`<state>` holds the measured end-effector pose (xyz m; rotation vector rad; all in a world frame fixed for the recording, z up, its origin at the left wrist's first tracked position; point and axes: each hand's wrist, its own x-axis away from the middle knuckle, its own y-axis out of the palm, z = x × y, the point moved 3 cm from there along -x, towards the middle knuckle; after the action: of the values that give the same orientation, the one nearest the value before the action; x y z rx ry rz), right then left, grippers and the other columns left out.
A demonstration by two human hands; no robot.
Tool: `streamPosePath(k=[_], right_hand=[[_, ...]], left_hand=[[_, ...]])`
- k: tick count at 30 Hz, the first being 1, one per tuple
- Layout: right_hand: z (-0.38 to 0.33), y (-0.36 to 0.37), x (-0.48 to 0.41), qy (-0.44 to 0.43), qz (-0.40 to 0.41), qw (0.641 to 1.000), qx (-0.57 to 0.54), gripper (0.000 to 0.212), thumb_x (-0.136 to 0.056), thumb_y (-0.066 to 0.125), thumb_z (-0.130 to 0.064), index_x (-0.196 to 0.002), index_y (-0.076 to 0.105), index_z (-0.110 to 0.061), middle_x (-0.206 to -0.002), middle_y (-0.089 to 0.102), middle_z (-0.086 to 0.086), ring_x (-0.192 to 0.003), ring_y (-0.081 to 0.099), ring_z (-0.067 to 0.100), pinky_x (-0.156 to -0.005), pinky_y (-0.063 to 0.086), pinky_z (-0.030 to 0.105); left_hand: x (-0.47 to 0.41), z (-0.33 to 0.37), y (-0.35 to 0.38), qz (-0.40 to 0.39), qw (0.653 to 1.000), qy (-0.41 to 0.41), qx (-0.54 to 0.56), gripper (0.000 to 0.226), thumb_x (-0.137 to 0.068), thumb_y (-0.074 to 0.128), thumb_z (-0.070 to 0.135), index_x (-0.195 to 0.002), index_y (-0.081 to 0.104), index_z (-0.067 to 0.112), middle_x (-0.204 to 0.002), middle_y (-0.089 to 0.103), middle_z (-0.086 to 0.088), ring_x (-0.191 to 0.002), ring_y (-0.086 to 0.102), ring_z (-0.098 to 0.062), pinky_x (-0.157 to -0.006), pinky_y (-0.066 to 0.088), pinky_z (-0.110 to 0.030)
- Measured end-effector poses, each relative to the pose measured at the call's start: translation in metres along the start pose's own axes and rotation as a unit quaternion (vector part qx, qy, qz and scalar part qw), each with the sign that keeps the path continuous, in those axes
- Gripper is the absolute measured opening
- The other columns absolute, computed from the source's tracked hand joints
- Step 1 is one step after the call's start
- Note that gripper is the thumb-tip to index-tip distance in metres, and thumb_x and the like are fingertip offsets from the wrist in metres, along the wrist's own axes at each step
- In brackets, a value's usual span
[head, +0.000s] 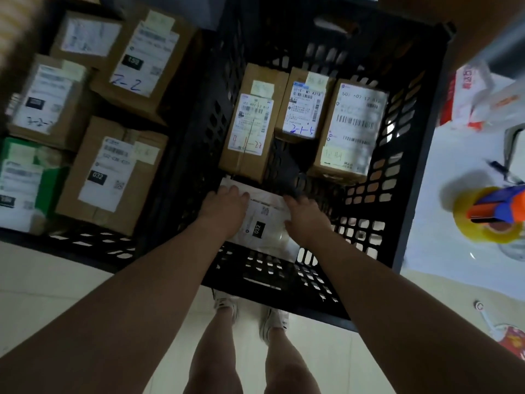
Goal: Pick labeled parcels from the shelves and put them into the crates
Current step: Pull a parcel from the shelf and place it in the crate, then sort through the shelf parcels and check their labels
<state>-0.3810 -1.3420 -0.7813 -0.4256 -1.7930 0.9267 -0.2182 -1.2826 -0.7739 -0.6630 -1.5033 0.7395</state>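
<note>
At the centre of the frame, low against the near wall of the black crate [369, 44], is a flat white parcel [262, 223] with a black "032" tag. The left hand [224, 207] curls over its far left corner, and the right hand [304, 220] grips its right edge. Both hands' fingertips are hidden, and the label print is blurred. Three labeled brown boxes [250, 123] stand beyond it.

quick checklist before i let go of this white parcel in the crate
1. Both the left hand and right hand hold the white parcel: ok.
2. Parcel is inside the black crate walls: ok.
3. The 032 label faces up: ok.
4. Parcel rests on the crate floor: cannot tell.
5. Parcel is clear of the nearest cardboard box: cannot tell.
</note>
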Motion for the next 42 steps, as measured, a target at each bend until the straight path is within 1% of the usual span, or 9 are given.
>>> streamPosePath(k=[9, 16, 20, 25, 28, 31, 35, 39, 42], right_hand=[[-0.027, -0.093, 0.093, -0.108, 0.051, 0.985, 0.121, 0.061, -0.096, 0.05, -0.02, -0.149, 0.02, -0.019, -0.149, 0.026, 0.013, -0.136, 0.028, 0.032, -0.103, 0.037, 0.043], [-0.065, -0.201, 0.185, -0.213, 0.179, 0.951, 0.138, 0.049, -0.099, 0.042, -0.026, -0.145, 0.03, -0.015, -0.145, 0.033, 0.012, -0.132, 0.031, 0.032, -0.102, 0.036, 0.041], [-0.11, -0.243, 0.232, -0.299, 0.259, 0.91, 0.126, 0.044, -0.101, 0.036, -0.035, -0.142, 0.039, -0.018, -0.148, 0.036, 0.006, -0.135, 0.032, 0.026, -0.108, 0.029, 0.037], [-0.19, -0.274, 0.28, -0.413, 0.345, 0.835, 0.118, 0.041, -0.1, 0.041, -0.034, -0.134, 0.05, -0.014, -0.138, 0.049, 0.005, -0.126, 0.043, 0.023, -0.106, 0.032, 0.034], [-0.245, -0.284, 0.307, -0.469, 0.383, 0.791, 0.088, 0.035, -0.094, 0.053, -0.027, -0.123, 0.061, -0.009, -0.125, 0.059, 0.012, -0.115, 0.055, 0.03, -0.097, 0.043, 0.04], [-0.304, -0.287, 0.331, -0.511, 0.397, 0.76, 0.065, 0.034, -0.085, 0.053, -0.028, -0.109, 0.068, -0.008, -0.11, 0.066, 0.015, -0.098, 0.063, 0.035, -0.081, 0.052, 0.045], [-0.384, -0.282, 0.373, -0.563, 0.411, 0.717, 0.023, 0.033, -0.084, 0.062, -0.024, -0.114, 0.067, -0.01, -0.118, 0.065, 0.014, -0.106, 0.061, 0.034, -0.088, 0.049, 0.046], [-0.456, -0.269, 0.412, -0.606, 0.411, 0.68, -0.036, 0.033, -0.084, 0.066, -0.018, -0.115, 0.066, -0.008, -0.124, 0.061, 0.016, -0.11, 0.06, 0.034, -0.089, 0.049, 0.048], [-0.509, -0.26, 0.431, -0.625, 0.394, 0.672, -0.049, 0.036, -0.09, 0.06, -0.02, -0.125, 0.06, -0.011, -0.137, 0.052, 0.012, -0.123, 0.05, 0.029, -0.101, 0.042, 0.046]], left_hand=[[0.123, 0.007, -0.077, 0.107, 0.992, -0.065, -0.026, 0.051, -0.098, 0.041, 0.023, -0.145, 0.024, 0.014, -0.144, 0.032, -0.013, -0.125, 0.036, -0.03, -0.099, 0.037, -0.039], [0.239, 0.01, -0.154, 0.212, 0.963, -0.163, 0.044, 0.047, -0.1, 0.038, 0.032, -0.143, 0.028, 0.017, -0.148, 0.029, -0.011, -0.132, 0.032, -0.03, -0.104, 0.036, -0.04], [0.317, -0.005, -0.185, 0.321, 0.922, -0.213, 0.024, 0.045, -0.1, 0.037, 0.036, -0.141, 0.036, 0.019, -0.148, 0.033, -0.007, -0.134, 0.034, -0.027, -0.106, 0.035, -0.038], [0.41, -0.044, -0.209, 0.407, 0.864, -0.296, -0.033, 0.05, -0.098, 0.029, 0.041, -0.142, 0.037, 0.018, -0.147, 0.037, -0.008, -0.134, 0.034, -0.027, -0.107, 0.029, -0.039], [0.462, -0.072, -0.214, 0.427, 0.834, -0.345, -0.048, 0.048, -0.097, 0.044, 0.037, -0.139, 0.041, 0.016, -0.146, 0.038, -0.011, -0.133, 0.035, -0.03, -0.107, 0.03, -0.041], [0.514, -0.101, -0.214, 0.449, 0.807, -0.377, -0.065, 0.048, -0.077, 0.073, 0.031, -0.118, 0.062, 0.011, -0.122, 0.061, -0.015, -0.11, 0.058, -0.034, -0.09, 0.047, -0.042], [0.58, -0.145, -0.199, 0.456, 0.784, -0.411, -0.091, 0.047, -0.068, 0.079, 0.03, -0.109, 0.066, 0.009, -0.109, 0.066, -0.015, -0.096, 0.063, -0.035, -0.079, 0.053, -0.04], [0.642, -0.187, -0.179, 0.472, 0.753, -0.446, -0.109, 0.046, -0.071, 0.078, 0.03, -0.111, 0.066, 0.009, -0.113, 0.065, -0.016, -0.101, 0.063, -0.036, -0.082, 0.053, -0.043], [0.685, -0.22, -0.162, 0.492, 0.73, -0.46, -0.113, 0.046, -0.073, 0.076, 0.028, -0.114, 0.065, 0.008, -0.117, 0.064, -0.017, -0.105, 0.061, -0.037, -0.085, 0.051, -0.045]])
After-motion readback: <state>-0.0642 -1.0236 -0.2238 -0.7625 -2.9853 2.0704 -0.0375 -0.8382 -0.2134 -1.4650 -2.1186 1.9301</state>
